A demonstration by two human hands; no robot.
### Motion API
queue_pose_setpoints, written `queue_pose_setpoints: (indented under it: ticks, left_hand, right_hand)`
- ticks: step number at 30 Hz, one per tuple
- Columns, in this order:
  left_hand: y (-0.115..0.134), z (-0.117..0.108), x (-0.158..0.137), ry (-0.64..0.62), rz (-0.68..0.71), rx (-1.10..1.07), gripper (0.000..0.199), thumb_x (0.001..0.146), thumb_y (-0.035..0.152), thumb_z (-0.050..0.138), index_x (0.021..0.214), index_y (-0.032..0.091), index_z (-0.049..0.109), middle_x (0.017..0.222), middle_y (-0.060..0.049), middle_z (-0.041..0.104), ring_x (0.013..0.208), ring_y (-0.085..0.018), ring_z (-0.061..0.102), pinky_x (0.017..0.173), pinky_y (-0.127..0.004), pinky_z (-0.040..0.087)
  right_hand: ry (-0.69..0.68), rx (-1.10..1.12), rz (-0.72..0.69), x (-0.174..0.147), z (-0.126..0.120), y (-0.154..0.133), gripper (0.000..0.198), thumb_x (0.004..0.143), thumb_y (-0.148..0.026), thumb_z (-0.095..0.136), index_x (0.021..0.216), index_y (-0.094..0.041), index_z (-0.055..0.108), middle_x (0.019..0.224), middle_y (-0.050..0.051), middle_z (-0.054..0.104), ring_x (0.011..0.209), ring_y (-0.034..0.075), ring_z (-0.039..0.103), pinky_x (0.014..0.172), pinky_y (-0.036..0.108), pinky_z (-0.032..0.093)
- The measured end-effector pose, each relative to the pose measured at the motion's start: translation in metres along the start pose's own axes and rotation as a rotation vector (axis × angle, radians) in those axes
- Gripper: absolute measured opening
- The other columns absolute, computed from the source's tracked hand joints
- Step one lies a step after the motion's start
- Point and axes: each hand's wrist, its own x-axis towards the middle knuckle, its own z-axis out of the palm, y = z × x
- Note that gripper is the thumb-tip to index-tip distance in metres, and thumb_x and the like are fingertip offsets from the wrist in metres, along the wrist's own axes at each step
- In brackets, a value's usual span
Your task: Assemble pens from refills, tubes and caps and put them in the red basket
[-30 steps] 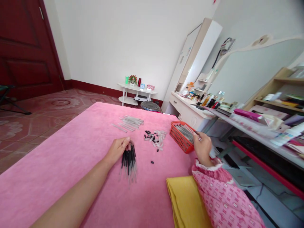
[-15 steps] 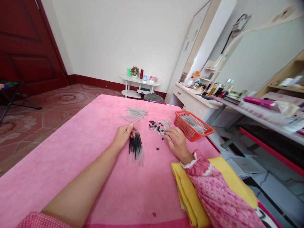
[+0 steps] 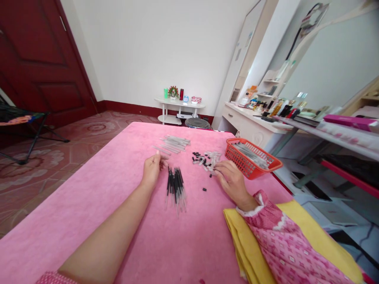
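Observation:
My left hand (image 3: 152,167) is above the pink cloth with its thumb raised and fingers loosely apart. No object shows in it. Just right of it lies a bundle of slim, pen-like sticks (image 3: 175,185), black in the upper part and clear towards the lower tips. Beyond the fingers is a pile of clear, thin tubes (image 3: 174,144). My right hand (image 3: 232,181) has its fingertips brought together at the edge of a scatter of small clear and black caps (image 3: 207,159). Whatever is between those fingertips is too small to make out. One black cap (image 3: 204,189) lies apart from the others.
An orange plastic basket (image 3: 251,157) holding more thin tubes stands at the table's right edge. A folded yellow cloth (image 3: 251,244) lies under my right forearm. A cosmetics-covered dresser (image 3: 248,114) is at right; a small white stand (image 3: 180,101) is behind the table.
My left hand has moved away from the top of the black sticks, to the left and slightly farther out. My right hand stays by the caps. The camera view has turned slightly left.

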Motion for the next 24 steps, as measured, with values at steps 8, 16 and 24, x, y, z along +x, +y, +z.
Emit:
queue_pose_setpoints:
  ticks: [8, 16, 24]
  left_hand:
    - [0.002, -0.003, 0.008, 0.302, -0.047, -0.288, 0.049, 0.073, 0.058, 0.054, 0.071, 0.01, 0.062, 0.049, 0.002, 0.051, 0.042, -0.007, 0.043, 0.041, -0.02, 0.03]
    - [0.002, 0.0, 0.009, 0.323, -0.048, -0.308, 0.054, 0.076, 0.061, 0.048, 0.071, 0.009, 0.062, 0.05, 0.001, 0.052, 0.043, -0.007, 0.043, 0.042, -0.019, 0.031]
    - [-0.002, -0.002, 0.013, 0.311, -0.086, -0.33, 0.051, 0.075, 0.06, 0.051, 0.072, 0.01, 0.061, 0.049, 0.002, 0.051, 0.041, -0.007, 0.043, 0.041, -0.019, 0.031]
  right_hand:
    - [-0.156, 0.014, 0.058, 0.014, 0.004, -0.003, 0.015, 0.086, -0.021, 0.049, 0.091, -0.02, 0.063, 0.098, 0.008, 0.062, 0.094, 0.021, 0.054, 0.083, 0.038, 0.043]
    - [-0.384, -0.092, -0.053, 0.121, 0.079, -0.012, 0.029, 0.078, -0.031, 0.059, 0.103, -0.017, 0.06, 0.107, 0.01, 0.059, 0.102, 0.022, 0.051, 0.09, 0.036, 0.037]
    - [-0.602, -0.287, 0.058, 0.183, 0.18, -0.011, 0.108, 0.054, -0.074, 0.06, 0.141, -0.021, 0.024, 0.145, 0.018, 0.024, 0.132, 0.039, 0.016, 0.103, 0.056, 0.008]
